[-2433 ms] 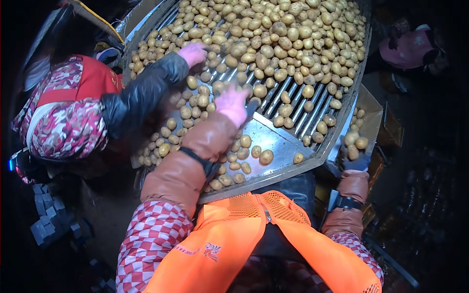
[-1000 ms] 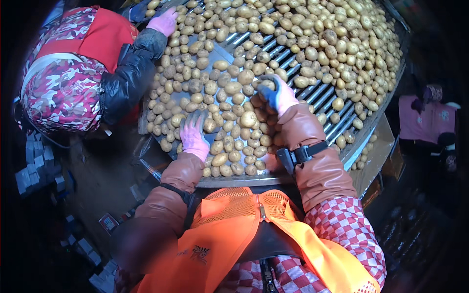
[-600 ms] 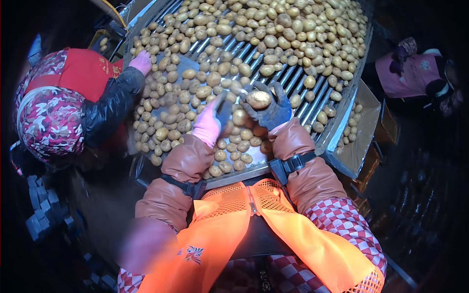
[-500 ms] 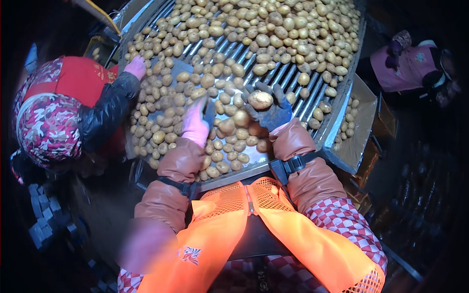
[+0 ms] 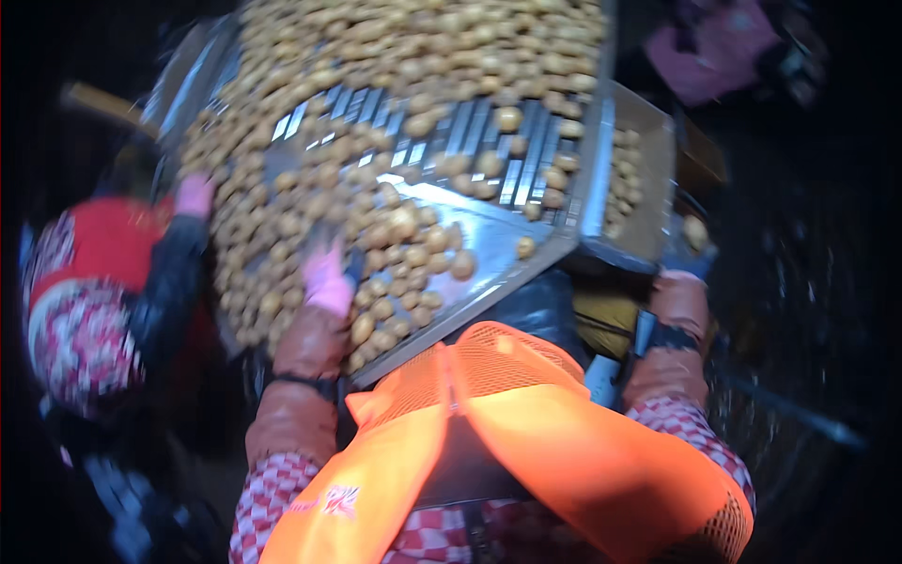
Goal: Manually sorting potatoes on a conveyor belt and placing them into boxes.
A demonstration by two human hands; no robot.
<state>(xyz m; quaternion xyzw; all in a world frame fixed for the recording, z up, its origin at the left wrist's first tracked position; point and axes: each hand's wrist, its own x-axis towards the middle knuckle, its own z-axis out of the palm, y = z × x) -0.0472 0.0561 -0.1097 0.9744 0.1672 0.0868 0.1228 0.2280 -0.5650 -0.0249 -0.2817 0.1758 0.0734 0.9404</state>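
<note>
My left hand [image 5: 327,280], in a pink and dark glove, reaches in among the loose potatoes [image 5: 268,254] on the sorting table. Motion smears its fingers, so their grip cannot be made out. Out to the right, past the table's corner, my right hand [image 5: 684,261] in a dark blue glove holds a single potato [image 5: 695,233]. That hand is beside the near end of a box [image 5: 658,179] with potatoes in it. Several more potatoes are gathered on the bare metal plate [image 5: 489,230] at the table's near end.
Metal rollers [image 5: 460,127] cross the table, with a deep heap of potatoes [image 5: 423,47] beyond. A co-worker in red [image 5: 103,254] stands at the left, a pink-gloved hand [image 5: 194,195] at the table's edge. Another person in pink [image 5: 714,47] is at the far right. The table has a raised rim [image 5: 470,310].
My right hand has swung from above the table out to the right, carrying the potato. My left hand stays among the potatoes. The whole view has turned and shifted.
</note>
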